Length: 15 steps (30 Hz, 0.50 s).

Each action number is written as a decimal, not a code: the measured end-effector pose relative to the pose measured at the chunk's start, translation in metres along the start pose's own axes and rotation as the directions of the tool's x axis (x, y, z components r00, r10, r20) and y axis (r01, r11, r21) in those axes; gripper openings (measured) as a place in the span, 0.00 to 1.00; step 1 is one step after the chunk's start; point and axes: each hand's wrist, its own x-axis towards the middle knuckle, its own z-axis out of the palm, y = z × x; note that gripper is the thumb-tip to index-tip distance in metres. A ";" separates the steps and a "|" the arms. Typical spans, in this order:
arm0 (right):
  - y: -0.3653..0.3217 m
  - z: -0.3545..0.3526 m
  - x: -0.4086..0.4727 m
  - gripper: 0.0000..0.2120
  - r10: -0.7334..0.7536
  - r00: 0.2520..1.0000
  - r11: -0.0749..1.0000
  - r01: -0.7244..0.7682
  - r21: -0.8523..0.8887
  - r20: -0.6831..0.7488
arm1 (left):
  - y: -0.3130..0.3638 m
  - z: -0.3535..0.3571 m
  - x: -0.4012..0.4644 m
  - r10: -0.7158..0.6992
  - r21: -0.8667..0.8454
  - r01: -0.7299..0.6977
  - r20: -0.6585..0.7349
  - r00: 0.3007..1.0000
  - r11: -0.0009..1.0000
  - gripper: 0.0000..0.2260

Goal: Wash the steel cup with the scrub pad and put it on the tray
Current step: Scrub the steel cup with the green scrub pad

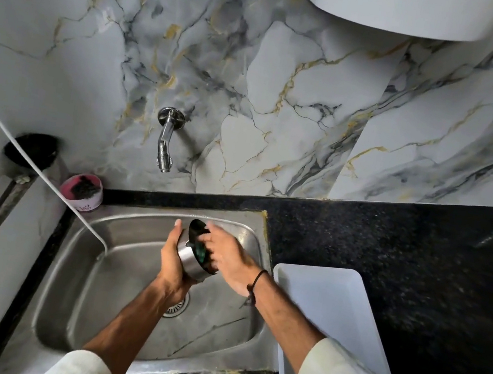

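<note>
We see the left hand [172,261] gripping the steel cup [194,258] over the sink [110,291]. Right hand [230,264] fingers clamp the green scrub pad [204,252] inside its mouth; white tray [350,302] sits at 3 o'clock.

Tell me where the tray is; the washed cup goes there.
The tray sits on the black counter right of the sink, beside the right hand.

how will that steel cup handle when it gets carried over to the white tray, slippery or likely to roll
The steel cup is smooth and polished, so probably slippery mid-wash. Its round wall suggests it would roll if laid sideways in the tray. It looks light: the left hand alone carries it while the right hand scrubs inside.
</note>
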 end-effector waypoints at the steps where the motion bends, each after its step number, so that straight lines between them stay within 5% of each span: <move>1: -0.003 0.002 0.002 0.31 0.019 1.000 0.985 -0.017 0.173 -0.011 | 0.001 0.003 -0.003 0.004 0.022 -0.004 -0.003 1.000 1.000 0.39; 4: -0.013 0.006 0.009 0.26 0.030 0.998 0.923 -0.006 0.386 -0.057 | 0.005 0.010 -0.008 0.024 0.075 -0.024 -0.003 1.000 0.997 0.40; 7: -0.010 0.003 0.012 0.35 -0.060 0.979 0.997 0.050 -0.055 -0.193 | 0.010 0.011 -0.015 0.040 0.124 -0.041 0.009 0.999 0.991 0.35; 10: 0.003 0.000 0.005 0.52 -0.109 0.973 0.816 -0.029 -0.577 -0.203 | 0.012 0.009 -0.019 0.039 0.147 -0.043 0.032 0.999 0.988 0.34; 12: 0.010 -0.002 0.004 0.61 -0.094 0.982 0.742 -0.041 -0.669 -0.164 | 0.012 0.010 -0.021 0.050 0.175 -0.052 0.013 0.999 0.983 0.34; 15: 0.009 -0.005 0.002 0.51 -0.018 0.993 0.860 -0.043 -0.509 -0.115 | 0.010 0.009 -0.022 0.043 0.188 -0.042 -0.001 0.999 0.981 0.34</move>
